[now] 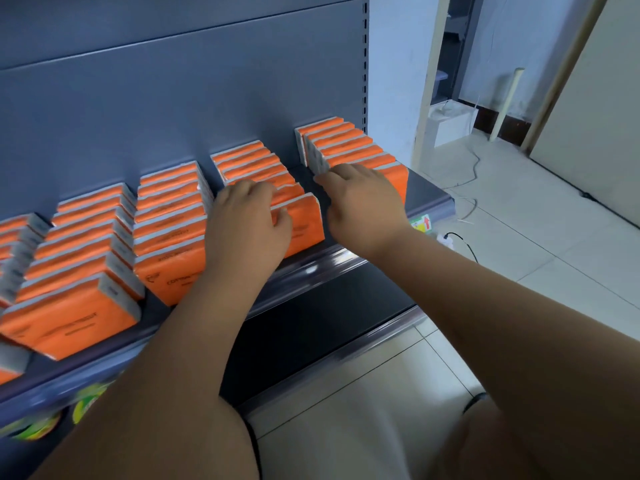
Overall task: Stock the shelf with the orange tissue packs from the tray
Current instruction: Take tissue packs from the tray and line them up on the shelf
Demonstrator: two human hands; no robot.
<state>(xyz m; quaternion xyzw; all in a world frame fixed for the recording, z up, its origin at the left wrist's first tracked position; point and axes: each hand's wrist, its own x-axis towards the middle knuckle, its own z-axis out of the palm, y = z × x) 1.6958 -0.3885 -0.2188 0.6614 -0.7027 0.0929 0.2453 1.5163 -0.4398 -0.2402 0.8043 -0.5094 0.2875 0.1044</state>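
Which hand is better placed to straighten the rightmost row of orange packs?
Right. The right hand rests on the rightmost row; the left hand lies on the neighbouring row, further from it.

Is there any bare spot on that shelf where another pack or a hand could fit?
Yes: the dark gap between the two rightmost rows of orange tissue packs, and the shelf's right end beyond the last row. The lower shelf also shows bare. Toward the left, rows crowd together.
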